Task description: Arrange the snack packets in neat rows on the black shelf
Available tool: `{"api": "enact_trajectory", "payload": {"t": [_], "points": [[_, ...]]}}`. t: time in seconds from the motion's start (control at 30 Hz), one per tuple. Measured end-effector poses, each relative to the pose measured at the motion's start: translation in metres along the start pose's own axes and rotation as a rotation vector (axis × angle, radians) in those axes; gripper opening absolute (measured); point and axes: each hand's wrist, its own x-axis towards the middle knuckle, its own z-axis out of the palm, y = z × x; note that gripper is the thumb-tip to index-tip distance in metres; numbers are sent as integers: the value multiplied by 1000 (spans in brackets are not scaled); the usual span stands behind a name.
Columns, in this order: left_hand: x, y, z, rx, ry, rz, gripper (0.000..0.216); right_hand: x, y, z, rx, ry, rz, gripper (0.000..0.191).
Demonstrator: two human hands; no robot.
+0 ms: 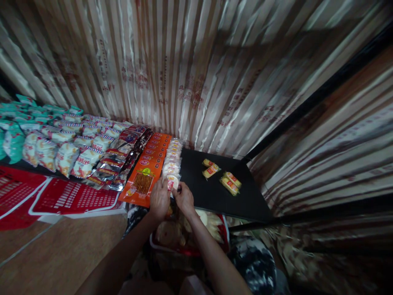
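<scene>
My left hand [159, 199] and my right hand [183, 198] meet at the front end of a row of clear-wrapped pale round snack packets [172, 160] on a black shelf [208, 188]. Both hands pinch the front packet [172, 181], fingers closed on its wrapper. Left of the row lie orange snack packs [149, 168]. Two pairs of small yellow packets [210, 168] [230, 182] lie apart on the shelf to the right.
Below my hands stands a red basket [190, 235] with more packets. Dark packs [121, 157], white-and-red bags [76, 153] and green bags [18, 123] fill the shelf to the left. Red baskets [70, 196] sit at the front left. Striped plastic sheeting [196, 65] lines the back.
</scene>
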Motion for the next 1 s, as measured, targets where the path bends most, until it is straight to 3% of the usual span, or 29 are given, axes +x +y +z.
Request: {"api": "enact_trajectory", "payload": {"t": [0.2,1.0], "points": [[10,2,-2,2,44,42,38,9,1,4,39,21,-3,25],[34,-1,13,-56,9,-25,41,33,-1,13,-33,37,19,26]]}}
